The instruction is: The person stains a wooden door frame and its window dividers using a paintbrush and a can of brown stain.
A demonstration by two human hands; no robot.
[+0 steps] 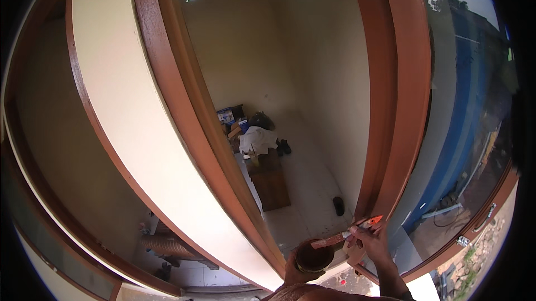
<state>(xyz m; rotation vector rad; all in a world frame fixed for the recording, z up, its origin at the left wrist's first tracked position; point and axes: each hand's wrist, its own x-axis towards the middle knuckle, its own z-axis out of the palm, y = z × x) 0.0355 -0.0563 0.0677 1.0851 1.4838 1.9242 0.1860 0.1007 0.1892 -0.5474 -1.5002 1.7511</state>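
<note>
My left hand [292,270] is wrapped around a round pot of brown paint [314,257], low in the view. A paintbrush [330,240] with an orange handle end is gripped in my right hand [368,242]. Its brown-stained end lies over the pot's rim, and its orange end points up and right, close to the lower part of the reddish-brown frame [393,111]. Whether the brush touches the frame I cannot tell. My right fingers are closed around the middle of the brush.
A brown post [184,100] stands left of the opening, beside a cream wall strip [134,89]. Inside are a wooden box [269,185], a white cloth [257,140] and dark shoes [339,206]. At right, a brown-framed glass pane [474,200] hangs open above rubble [466,270].
</note>
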